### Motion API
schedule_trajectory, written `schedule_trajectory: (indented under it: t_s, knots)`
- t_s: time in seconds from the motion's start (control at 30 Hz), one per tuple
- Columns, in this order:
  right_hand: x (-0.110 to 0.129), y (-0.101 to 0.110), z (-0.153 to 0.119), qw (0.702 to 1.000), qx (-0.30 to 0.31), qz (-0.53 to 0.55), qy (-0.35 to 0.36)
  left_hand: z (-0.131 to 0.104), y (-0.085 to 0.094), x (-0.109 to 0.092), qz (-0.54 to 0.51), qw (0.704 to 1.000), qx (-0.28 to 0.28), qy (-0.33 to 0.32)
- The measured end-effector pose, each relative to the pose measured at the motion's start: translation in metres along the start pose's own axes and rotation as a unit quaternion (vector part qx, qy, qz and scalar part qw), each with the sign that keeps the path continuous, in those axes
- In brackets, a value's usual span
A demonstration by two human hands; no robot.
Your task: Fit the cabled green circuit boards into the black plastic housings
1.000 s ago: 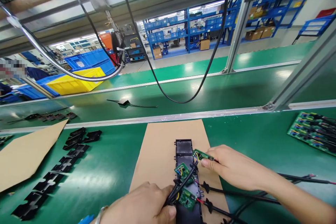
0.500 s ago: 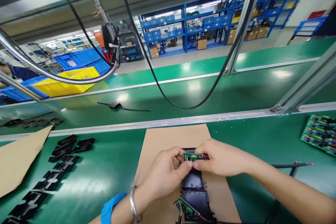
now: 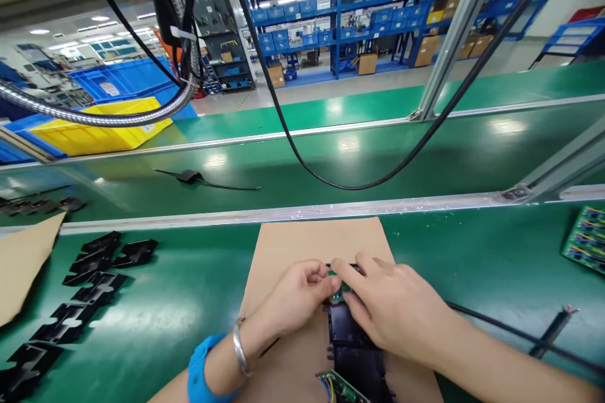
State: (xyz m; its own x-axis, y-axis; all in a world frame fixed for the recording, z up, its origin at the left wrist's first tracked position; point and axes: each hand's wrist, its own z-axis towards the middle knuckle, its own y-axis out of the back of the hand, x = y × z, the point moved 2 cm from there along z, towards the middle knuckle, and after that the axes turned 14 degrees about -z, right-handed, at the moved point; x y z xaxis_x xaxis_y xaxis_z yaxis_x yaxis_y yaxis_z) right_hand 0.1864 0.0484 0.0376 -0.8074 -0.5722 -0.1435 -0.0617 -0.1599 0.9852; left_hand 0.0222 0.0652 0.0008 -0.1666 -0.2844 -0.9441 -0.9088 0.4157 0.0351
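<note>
A small green circuit board lies at the far end of a row of black plastic casings, partly covered by my fingers. My left hand pinches its left edge between thumb and fingers. From the right, my right hand curls over the board, its fingertips pressing on the top and its thumb near the lower edge. Whether the board sits fully inside its casing is hidden. Nearer to me, a second circuit board with coloured wires rests tilted on another casing. A cardboard sheet lies under the casings.
Several black plastic parts line the green bench at left, beside another cardboard piece. More circuit boards lie at far right. A black cable runs across the right side. A loose black cable hangs ahead.
My right hand has shifted from gripping the board's right end, by the red and black wires, to reaching over its top. The board now shows less between my hands. The head view has shifted slightly.
</note>
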Motion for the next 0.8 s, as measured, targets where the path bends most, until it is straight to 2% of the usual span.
schedule_trajectory:
  t_s: [0.1,0.17,0.27,0.37,0.5,0.6,0.73,0.8]
  knots:
    - [-0.018,-0.007,-0.004,0.999,0.012,0.013,0.030,-0.005,0.020,-0.001,-0.040,0.996,0.065,0.042]
    - [-0.026,-0.014,-0.003,0.999,0.025,0.009,0.027,-0.007,0.029,-0.001,-0.023,0.996,0.071,0.039]
    - [-0.029,-0.024,0.001,0.999,0.017,0.034,0.029,-0.006,0.031,0.000,0.084,0.995,0.044,-0.018]
    - [-0.029,-0.028,0.004,0.996,0.012,0.080,0.028,-0.006,0.029,-0.002,0.179,0.980,0.022,-0.086]
    - [-0.032,-0.027,0.005,0.993,0.016,0.108,0.043,-0.008,0.027,-0.010,0.257,0.958,0.005,-0.130]
    - [-0.034,-0.024,0.006,0.996,-0.001,0.068,0.061,-0.005,0.026,-0.010,0.278,0.954,0.017,-0.111]
    - [-0.033,-0.021,0.009,0.993,-0.030,0.043,0.107,0.006,0.027,0.002,0.168,0.983,0.062,-0.029]
    - [-0.033,-0.022,0.010,0.991,-0.032,0.048,0.121,0.012,0.028,0.009,0.134,0.988,0.077,-0.008]
